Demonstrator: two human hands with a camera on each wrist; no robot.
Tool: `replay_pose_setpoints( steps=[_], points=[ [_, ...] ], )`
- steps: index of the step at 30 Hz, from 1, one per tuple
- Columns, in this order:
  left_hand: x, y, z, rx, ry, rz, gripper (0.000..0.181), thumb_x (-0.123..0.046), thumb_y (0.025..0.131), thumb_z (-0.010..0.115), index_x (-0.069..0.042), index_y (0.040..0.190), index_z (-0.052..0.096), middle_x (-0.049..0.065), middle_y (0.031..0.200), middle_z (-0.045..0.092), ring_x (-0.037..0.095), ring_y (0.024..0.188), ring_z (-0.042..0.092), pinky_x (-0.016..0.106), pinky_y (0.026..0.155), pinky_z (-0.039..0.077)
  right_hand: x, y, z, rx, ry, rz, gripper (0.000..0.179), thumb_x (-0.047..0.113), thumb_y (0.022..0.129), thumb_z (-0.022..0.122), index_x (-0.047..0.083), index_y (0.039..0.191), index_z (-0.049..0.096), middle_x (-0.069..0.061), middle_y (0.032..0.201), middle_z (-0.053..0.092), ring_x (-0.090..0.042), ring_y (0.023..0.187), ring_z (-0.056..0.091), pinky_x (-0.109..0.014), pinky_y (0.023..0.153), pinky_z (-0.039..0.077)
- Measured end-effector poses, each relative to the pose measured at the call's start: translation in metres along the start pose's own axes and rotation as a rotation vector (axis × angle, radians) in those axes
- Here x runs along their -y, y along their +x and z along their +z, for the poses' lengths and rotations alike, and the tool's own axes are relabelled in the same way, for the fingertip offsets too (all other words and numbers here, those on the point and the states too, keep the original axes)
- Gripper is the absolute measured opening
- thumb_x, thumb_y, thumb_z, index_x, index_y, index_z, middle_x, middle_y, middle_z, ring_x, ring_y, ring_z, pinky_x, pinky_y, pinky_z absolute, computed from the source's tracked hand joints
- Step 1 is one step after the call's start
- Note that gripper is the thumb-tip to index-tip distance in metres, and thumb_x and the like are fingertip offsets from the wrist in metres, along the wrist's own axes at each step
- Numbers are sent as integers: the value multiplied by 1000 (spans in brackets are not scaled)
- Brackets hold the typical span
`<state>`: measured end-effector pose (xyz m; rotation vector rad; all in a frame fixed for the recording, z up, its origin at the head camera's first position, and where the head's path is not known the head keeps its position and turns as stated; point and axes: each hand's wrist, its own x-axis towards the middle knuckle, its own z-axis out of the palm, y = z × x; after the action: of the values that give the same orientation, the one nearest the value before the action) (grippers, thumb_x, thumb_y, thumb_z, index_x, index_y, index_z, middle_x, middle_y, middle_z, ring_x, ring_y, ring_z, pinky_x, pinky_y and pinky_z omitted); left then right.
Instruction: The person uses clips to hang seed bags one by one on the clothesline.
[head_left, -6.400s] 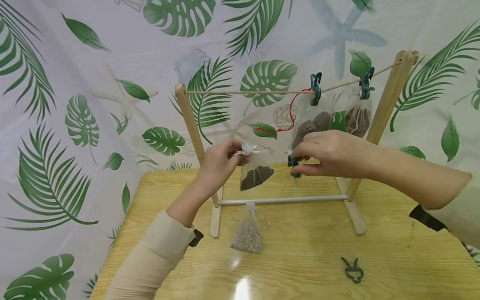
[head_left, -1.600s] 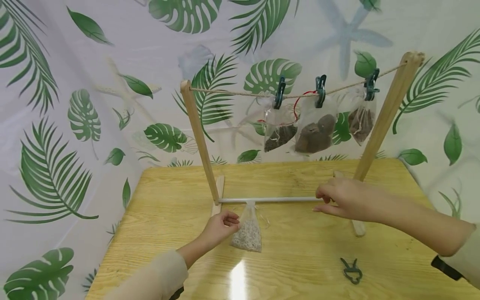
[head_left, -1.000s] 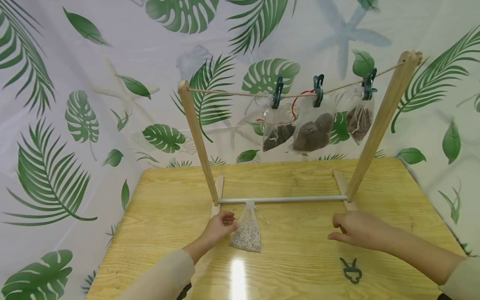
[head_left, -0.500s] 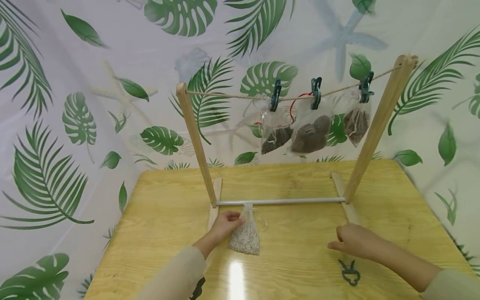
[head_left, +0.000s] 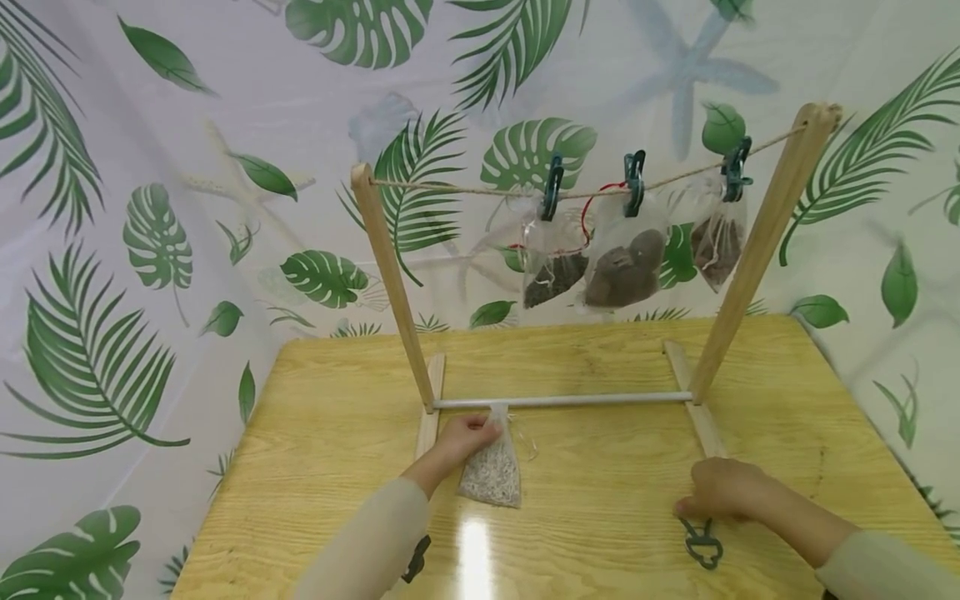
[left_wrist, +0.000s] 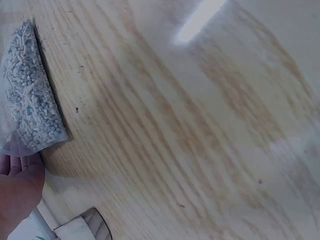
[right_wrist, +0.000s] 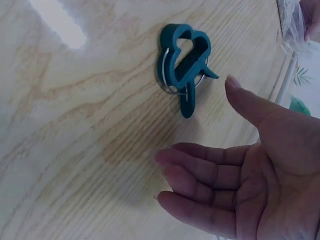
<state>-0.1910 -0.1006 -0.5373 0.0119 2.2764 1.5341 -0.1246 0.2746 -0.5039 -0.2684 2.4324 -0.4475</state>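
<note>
My left hand [head_left: 467, 440] pinches the upper part of a clear drawstring bag [head_left: 491, 477] of pale pellets lying on the table. In the left wrist view the pellet bag [left_wrist: 31, 92] partly covers the fingertips of my left hand [left_wrist: 22, 182]. Above the right side of the table, my right hand [head_left: 726, 490] hovers just beyond a dark green spring clip [head_left: 703, 546]. The right wrist view shows that clip [right_wrist: 185, 62] with its handles towards my right hand [right_wrist: 240, 175], whose thumb and fingers are apart, not touching it.
A wooden frame [head_left: 393, 283] stands behind the hands, a white bar [head_left: 585, 401] joining its feet. From its rope [head_left: 442, 188] hang a bag of dark grains [head_left: 553, 279], a bag of brown lumps [head_left: 626, 267] and a smaller brown-filled bag [head_left: 716, 242], each held by a green clip.
The dark-grain bag, earlier in my left hand, now hangs clipped on the rope. My left hand has moved onto the pellet bag. My right hand has come down to the loose clip.
</note>
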Motion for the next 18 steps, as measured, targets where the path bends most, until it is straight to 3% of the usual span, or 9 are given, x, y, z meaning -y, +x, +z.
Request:
replay_pose_setpoints(
  steps=[3,9,13,18],
  points=[
    [8,10,2,-8,17,-3,42,-23,90,63,9,118,60,22,114,64,29,104,61,38,89,50,-3,3,1,23,30,1,44,44,82,69,4,75,54,-6,55,55,-13,40,54,-23,41,45],
    [6,14,4,-8,71,3,32,-22,91,63,7,105,67,13,99,67,16,86,57,30,75,50,-3,10,2,71,25,34,52,53,78,70,5,69,51,-6,50,56,-17,38,57,-28,40,48],
    [6,14,5,-11,103,-4,29,-22,91,62,6,94,69,1,78,58,12,72,47,23,62,42,-1,13,2,74,1,28,54,54,74,73,5,65,52,-8,51,57,-17,38,58,-27,40,48],
    [5,15,7,-30,102,-2,29,-22,90,62,6,92,69,-3,73,53,11,68,44,21,59,38,3,16,1,91,3,40,55,54,72,75,4,70,53,-10,56,57,-19,40,59,-30,41,49]
  ],
)
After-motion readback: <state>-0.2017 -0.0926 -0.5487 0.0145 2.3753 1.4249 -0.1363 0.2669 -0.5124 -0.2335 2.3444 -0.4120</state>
